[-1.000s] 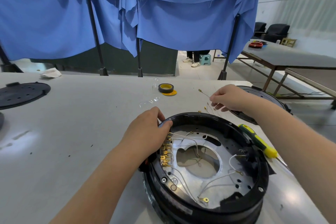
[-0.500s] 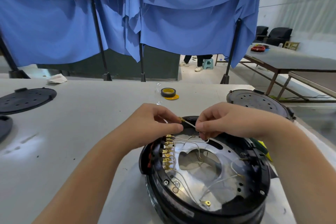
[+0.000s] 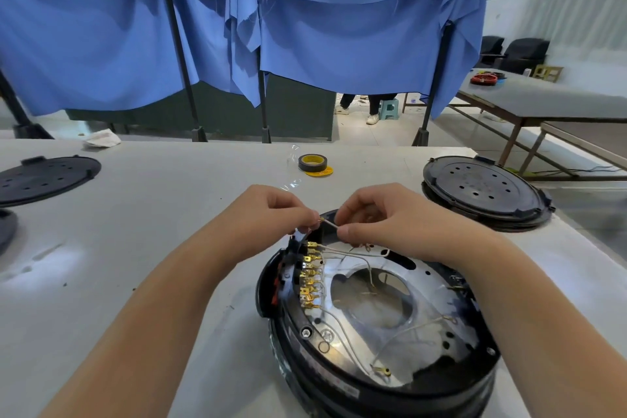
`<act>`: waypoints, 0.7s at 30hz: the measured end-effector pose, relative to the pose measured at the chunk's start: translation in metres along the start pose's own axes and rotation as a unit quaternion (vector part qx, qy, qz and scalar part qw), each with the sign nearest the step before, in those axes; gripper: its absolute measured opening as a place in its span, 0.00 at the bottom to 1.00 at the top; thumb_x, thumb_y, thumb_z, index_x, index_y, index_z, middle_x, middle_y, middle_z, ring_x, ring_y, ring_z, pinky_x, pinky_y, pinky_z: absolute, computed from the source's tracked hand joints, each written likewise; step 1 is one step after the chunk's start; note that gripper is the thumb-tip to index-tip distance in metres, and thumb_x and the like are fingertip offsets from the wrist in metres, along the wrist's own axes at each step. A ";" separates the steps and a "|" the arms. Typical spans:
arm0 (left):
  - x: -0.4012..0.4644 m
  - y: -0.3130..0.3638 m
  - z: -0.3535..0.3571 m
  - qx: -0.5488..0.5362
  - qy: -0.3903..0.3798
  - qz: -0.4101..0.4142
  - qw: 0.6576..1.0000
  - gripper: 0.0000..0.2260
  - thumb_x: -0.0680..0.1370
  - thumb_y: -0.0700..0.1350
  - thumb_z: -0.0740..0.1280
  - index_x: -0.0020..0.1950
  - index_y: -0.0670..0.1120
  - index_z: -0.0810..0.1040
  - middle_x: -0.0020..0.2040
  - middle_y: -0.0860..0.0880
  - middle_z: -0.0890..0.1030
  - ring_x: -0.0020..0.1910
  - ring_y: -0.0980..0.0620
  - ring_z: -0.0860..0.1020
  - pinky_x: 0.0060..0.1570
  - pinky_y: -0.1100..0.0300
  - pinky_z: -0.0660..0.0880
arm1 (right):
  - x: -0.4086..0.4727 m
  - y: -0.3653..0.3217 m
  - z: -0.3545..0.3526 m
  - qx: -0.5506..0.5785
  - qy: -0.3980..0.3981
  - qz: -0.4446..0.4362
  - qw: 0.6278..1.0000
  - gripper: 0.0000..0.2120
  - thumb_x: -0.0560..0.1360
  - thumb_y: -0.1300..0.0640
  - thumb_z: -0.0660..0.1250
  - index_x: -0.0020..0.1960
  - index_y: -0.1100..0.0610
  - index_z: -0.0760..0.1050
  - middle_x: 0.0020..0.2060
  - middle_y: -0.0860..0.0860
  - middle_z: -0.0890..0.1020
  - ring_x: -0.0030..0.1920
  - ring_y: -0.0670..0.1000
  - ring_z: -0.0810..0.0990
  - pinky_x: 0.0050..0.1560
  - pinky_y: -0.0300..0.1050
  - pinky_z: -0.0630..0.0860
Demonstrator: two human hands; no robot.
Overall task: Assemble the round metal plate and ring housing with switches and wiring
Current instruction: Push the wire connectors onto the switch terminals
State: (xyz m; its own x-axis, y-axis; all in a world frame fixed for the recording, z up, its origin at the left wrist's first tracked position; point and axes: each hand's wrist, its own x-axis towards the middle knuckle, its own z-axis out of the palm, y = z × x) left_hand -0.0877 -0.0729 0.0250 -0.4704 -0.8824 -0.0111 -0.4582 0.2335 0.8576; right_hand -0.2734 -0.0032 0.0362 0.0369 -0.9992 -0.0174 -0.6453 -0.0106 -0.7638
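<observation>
A: Over the housing's (image 3: 339, 380) far-left rim, both hands are working one wire (image 3: 328, 223). Left hand (image 3: 271, 214) is pinching its brass tip, right hand (image 3: 383, 219) is pinching the sleeve just beside; fingers are pressed together on both.

B: Where's the housing sitting?

A: Flat on the table (image 3: 152, 248), near edge, right of centre. Plate (image 3: 424, 292) is lying inside it, a row of brass terminals (image 3: 309, 276) is lining the left rim, thin wires are looping across the plate.

B: Anything else around?

A: Tape roll (image 3: 312, 162) is sitting beyond the hands. Black lid (image 3: 481, 192) is lying far right, another lid (image 3: 47, 178) far left.
</observation>
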 end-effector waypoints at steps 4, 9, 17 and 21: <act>0.001 -0.001 0.001 -0.010 0.005 -0.006 1.000 0.08 0.73 0.50 0.71 0.35 0.52 0.85 0.34 0.57 0.83 0.34 0.65 0.78 0.39 0.62 0.68 | 0.002 -0.002 0.010 -0.034 0.076 -0.034 0.996 0.03 0.71 0.50 0.73 0.41 0.48 0.80 0.31 0.42 0.82 0.34 0.38 0.79 0.38 0.35 0.75; 0.001 -0.001 0.000 0.037 -0.030 -0.020 0.999 0.10 0.74 0.53 0.70 0.36 0.52 0.85 0.33 0.57 0.83 0.31 0.66 0.77 0.36 0.64 0.68 | -0.005 -0.006 0.011 -0.102 0.077 -0.032 0.991 0.05 0.72 0.49 0.72 0.38 0.48 0.79 0.30 0.43 0.80 0.31 0.39 0.76 0.35 0.35 0.73; -0.009 -0.006 -0.021 0.236 -0.113 -0.067 0.963 0.18 0.69 0.65 0.70 0.36 0.50 0.77 0.32 0.53 0.80 0.36 0.55 0.78 0.37 0.61 0.71 | -0.022 -0.018 0.015 -0.182 -0.061 -0.020 0.981 0.06 0.69 0.47 0.74 0.36 0.46 0.80 0.36 0.44 0.83 0.27 0.37 0.75 0.30 0.33 0.71; -0.010 -0.004 -0.021 0.290 -0.133 -0.075 0.945 0.21 0.70 0.65 0.68 0.26 0.52 0.77 0.23 0.55 0.76 0.27 0.59 0.73 0.35 0.61 0.69 | -0.022 -0.019 0.023 -0.171 -0.096 -0.012 0.981 0.05 0.71 0.50 0.73 0.38 0.49 0.80 0.35 0.48 0.84 0.29 0.42 0.78 0.33 0.37 0.75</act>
State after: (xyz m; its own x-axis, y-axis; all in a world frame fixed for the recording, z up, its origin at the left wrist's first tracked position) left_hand -0.0653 -0.0738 0.0326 -0.5041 -0.8081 -0.3048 -0.8351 0.3660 0.4107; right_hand -0.2443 0.0196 0.0366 0.1774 -0.9729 -0.1481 -0.8591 -0.0796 -0.5056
